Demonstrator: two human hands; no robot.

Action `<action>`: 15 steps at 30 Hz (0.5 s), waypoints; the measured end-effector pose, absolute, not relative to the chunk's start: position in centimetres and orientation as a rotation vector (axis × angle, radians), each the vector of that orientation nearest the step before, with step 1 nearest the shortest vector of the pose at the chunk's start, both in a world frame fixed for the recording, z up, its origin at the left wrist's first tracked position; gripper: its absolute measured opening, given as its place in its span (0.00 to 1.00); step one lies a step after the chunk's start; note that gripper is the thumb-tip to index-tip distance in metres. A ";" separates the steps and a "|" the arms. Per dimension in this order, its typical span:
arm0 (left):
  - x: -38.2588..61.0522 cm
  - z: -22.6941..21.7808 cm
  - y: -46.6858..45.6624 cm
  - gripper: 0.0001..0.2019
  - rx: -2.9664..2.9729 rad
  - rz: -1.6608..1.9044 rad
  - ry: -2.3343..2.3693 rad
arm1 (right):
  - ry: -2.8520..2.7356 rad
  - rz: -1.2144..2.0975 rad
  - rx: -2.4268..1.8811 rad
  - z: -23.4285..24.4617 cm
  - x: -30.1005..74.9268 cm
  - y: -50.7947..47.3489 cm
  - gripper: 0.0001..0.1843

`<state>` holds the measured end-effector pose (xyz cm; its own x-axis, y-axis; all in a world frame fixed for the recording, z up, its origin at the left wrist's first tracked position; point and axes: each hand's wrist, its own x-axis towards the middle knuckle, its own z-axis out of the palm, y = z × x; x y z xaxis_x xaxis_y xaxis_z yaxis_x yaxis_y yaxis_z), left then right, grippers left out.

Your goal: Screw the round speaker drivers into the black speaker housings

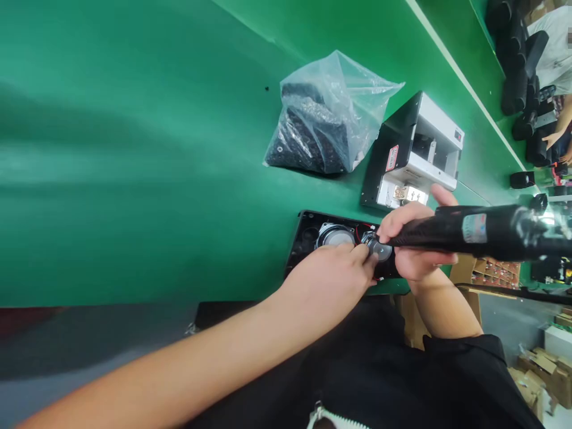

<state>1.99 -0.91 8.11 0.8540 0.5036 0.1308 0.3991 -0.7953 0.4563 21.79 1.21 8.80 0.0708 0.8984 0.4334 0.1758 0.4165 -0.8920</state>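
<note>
Left hand: point(328, 280) laid over the black housing, fingers bent down between the two speakers; fingertips partly hidden, so cannot tell whether they pinch anything small or only press.
Right hand: point(420, 267) wrapped around a black power screwdriver point(498, 233), grasping it near its front end.
Power screwdriver: lies nearly level across the view, front end toward the smaller speaker; contact at the tip cannot be made out.
Black housing: point(294, 260) on the counter point(134, 179), close to its near edge, under the left hand; larger speaker point(338, 237) at left, smaller speaker point(381, 251) at right, red wire point(357, 232) between.
Handling, housing: probably stiff and fairly light, smooth enough to slide if pushed; best held by the outer rim.
Handling, speakers: cones likely fragile; metal frames the safer hold, wire kept slack.
Handling, screwdriver: likely the heavier piece, smooth-bodied; full wrap around the barrel suits it.
Beyond the housing: clear plastic bag point(335, 119) of dark parts; beside it, a black-and-white machine point(393, 146).
Right side: cardboard tray point(462, 268) with small parts in compartments.
Far right: a co-worker point(552, 65) near dark cylindrical pieces point(515, 89).
</note>
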 end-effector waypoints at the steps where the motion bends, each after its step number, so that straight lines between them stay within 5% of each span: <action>1: 1.9 7.9 -1.0 0.09 2.629 0.357 0.650 | -1.411 0.653 -0.946 10.1 22.1 1.3 0.54; 7: 1.4 7.5 -1.0 0.08 2.696 0.603 0.514 | -1.397 0.283 -0.652 17.0 23.9 4.0 0.50; 11: 0.7 7.4 -1.1 0.14 2.671 0.840 0.561 | -1.420 0.212 -0.633 16.1 24.1 6.3 0.35; 15: -0.8 7.4 -1.1 0.19 2.616 0.942 0.687 | -1.388 0.310 -0.692 14.4 23.9 7.2 0.34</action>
